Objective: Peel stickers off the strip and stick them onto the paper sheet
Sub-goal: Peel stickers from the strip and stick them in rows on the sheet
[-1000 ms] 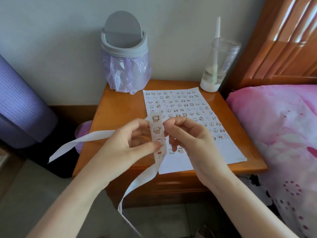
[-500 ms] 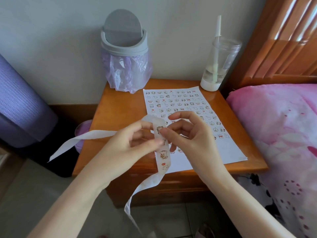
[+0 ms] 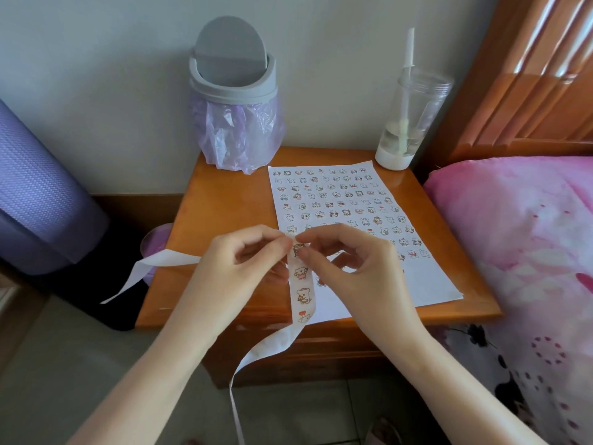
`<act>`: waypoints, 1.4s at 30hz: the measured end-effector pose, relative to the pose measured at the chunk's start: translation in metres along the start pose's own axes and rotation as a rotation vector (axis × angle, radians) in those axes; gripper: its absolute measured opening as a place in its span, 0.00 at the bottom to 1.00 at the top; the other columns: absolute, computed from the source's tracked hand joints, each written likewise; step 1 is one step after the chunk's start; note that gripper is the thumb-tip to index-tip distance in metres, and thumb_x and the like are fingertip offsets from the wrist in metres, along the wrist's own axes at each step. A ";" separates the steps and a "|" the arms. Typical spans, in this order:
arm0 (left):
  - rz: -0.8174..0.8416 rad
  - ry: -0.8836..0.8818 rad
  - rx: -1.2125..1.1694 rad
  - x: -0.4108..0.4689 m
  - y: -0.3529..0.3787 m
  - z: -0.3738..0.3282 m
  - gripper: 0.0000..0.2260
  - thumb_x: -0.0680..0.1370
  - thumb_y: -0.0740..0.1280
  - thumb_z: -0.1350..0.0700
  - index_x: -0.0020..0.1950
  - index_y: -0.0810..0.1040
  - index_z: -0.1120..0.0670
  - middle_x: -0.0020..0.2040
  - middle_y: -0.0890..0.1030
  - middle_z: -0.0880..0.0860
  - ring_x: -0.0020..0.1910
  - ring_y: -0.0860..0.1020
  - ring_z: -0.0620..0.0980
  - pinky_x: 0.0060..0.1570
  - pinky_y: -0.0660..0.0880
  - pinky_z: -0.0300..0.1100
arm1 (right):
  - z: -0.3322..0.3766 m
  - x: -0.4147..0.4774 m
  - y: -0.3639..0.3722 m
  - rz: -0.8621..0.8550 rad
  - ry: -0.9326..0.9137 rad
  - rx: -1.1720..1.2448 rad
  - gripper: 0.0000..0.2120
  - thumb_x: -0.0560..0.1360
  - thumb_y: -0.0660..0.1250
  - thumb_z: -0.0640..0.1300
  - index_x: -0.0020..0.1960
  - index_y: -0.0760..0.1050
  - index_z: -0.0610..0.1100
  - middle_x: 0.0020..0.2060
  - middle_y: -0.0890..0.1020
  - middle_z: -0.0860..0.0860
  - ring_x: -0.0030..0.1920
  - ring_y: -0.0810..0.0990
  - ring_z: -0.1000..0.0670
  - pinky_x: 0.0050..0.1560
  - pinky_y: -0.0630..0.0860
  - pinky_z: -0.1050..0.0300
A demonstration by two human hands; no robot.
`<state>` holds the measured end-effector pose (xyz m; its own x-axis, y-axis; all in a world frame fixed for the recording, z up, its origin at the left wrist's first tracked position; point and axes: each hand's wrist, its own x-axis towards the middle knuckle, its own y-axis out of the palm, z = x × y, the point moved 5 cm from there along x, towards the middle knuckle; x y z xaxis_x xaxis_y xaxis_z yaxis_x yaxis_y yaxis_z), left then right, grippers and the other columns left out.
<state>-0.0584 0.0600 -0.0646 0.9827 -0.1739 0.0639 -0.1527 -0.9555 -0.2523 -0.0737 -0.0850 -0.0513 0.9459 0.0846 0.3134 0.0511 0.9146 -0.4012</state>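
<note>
Two hands closer (left hand [image 3: 237, 268], right hand [image 3: 356, 268]), both pinching one strip [image 3: 301, 297], one sheet [image 3: 420, 284]

Soft daylight, glare on headboard [image 3: 542, 62], wide-angle edge distortion.

Paper sheet [image 3: 353, 200] lies on nightstand [image 3: 224, 200], bin [image 3: 234, 94] behind-left.
</note>
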 end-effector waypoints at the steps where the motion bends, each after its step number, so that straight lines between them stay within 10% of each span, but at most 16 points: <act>1: -0.002 0.003 0.004 0.000 0.000 0.000 0.06 0.76 0.65 0.55 0.46 0.81 0.51 0.38 0.84 0.45 0.40 0.84 0.44 0.42 0.81 0.38 | 0.000 0.000 0.000 0.006 0.001 -0.002 0.10 0.73 0.70 0.42 0.46 0.77 0.58 0.40 0.82 0.60 0.45 0.80 0.58 0.38 0.79 0.64; 28: -0.003 -0.199 -0.162 0.004 0.006 0.014 0.07 0.77 0.65 0.57 0.44 0.83 0.53 0.38 0.85 0.49 0.40 0.84 0.45 0.36 0.80 0.36 | -0.005 -0.001 -0.007 0.049 -0.015 -0.175 0.07 0.71 0.70 0.48 0.41 0.76 0.60 0.46 0.75 0.63 0.52 0.69 0.58 0.47 0.68 0.72; 42: 0.030 -0.174 -0.079 0.003 0.021 0.021 0.06 0.77 0.64 0.58 0.46 0.81 0.54 0.42 0.83 0.42 0.40 0.83 0.41 0.30 0.79 0.36 | -0.050 0.013 -0.106 0.103 0.400 -0.054 0.03 0.73 0.69 0.42 0.44 0.81 0.45 0.31 0.81 0.56 0.32 0.74 0.57 0.39 0.74 0.61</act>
<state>-0.0565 0.0446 -0.0895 0.9798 -0.1656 -0.1118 -0.1834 -0.9674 -0.1748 -0.0509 -0.2003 -0.0483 0.9963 0.0048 -0.0861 -0.0441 0.8862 -0.4611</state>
